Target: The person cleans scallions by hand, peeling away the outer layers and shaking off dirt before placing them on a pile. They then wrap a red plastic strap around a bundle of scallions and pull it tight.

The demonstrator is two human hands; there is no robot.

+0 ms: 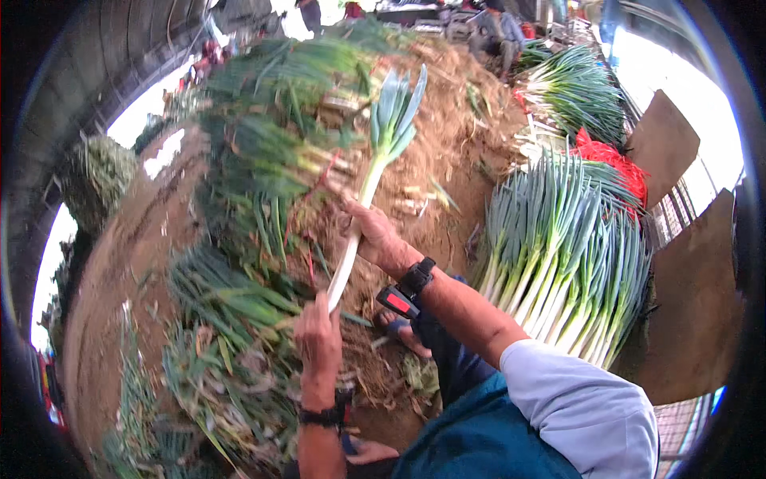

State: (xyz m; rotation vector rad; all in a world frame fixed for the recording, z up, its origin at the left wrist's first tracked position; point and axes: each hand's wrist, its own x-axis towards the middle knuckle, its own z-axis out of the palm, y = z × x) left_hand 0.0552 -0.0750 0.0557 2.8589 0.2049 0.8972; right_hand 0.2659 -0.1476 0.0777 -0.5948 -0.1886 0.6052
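Note:
A single leek [368, 185] with a long white stalk and blue-green leaves slants across the middle, its leaves pointing away from me. My right hand [378, 234] is closed around the stalk about halfway along. Lower down, my left hand [317, 334] grips the white root end between thumb and fingers. Both hands hold it above the soil. To the right lies a row of cleaned leeks [563, 263], side by side with their white ends toward me. Untrimmed leeks [231, 287] are piled to the left.
Loose peeled leaves [231, 383] litter the ground at lower left. Red ties [610, 164] lie beside another leek stack [570, 88] at far right. Brown boards [690, 303] stand along the right side. A person [499, 40] sits at the back.

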